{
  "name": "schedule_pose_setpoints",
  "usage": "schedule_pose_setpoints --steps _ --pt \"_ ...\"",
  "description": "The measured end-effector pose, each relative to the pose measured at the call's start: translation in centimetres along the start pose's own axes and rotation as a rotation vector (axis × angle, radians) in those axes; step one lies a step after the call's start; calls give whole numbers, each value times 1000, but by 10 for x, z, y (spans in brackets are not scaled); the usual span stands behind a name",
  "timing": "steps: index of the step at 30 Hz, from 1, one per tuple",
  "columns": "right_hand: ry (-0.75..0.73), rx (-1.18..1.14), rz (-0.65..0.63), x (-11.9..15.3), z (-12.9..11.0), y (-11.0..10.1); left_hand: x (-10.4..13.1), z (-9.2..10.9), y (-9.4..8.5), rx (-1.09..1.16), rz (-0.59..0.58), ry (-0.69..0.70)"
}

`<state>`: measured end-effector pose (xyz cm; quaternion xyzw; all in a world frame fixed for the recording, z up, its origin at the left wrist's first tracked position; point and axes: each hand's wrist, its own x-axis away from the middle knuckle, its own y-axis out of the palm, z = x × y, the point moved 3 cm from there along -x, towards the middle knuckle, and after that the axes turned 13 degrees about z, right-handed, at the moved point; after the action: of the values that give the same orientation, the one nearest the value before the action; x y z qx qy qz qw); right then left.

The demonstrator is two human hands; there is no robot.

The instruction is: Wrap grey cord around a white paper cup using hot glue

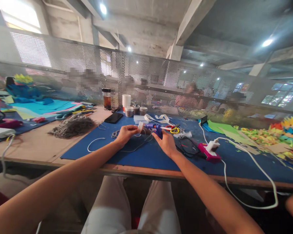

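Between the fingertips of my left hand (127, 134) is a small white piece (140, 126), held upright. My right hand (164, 140) is closed around the handle of a blue-purple glue gun (158, 130), whose front end points left toward the white piece. Whether the two touch is too small to tell. Below them a thin grey cord (136, 149) lies on the blue mat (112, 156). Just behind the hands are white strips (162, 119) and yellow-handled scissors (174, 130).
Behind the mat's left part stand a jar (106, 99), white cups (129, 111) and a black phone (113, 117). Grey yarn (72, 126) lies left. A pink power strip (209, 152) with white cables sits right, near green paper (224, 128). A mesh divider (156, 78) rises behind.
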<state>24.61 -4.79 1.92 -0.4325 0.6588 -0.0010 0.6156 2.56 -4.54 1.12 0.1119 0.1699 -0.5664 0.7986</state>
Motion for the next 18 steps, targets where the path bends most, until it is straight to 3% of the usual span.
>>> schedule_pose_setpoints --steps 18 --pt "-23 21 -4 1 0 -1 -1 -3 -1 -14 9 6"
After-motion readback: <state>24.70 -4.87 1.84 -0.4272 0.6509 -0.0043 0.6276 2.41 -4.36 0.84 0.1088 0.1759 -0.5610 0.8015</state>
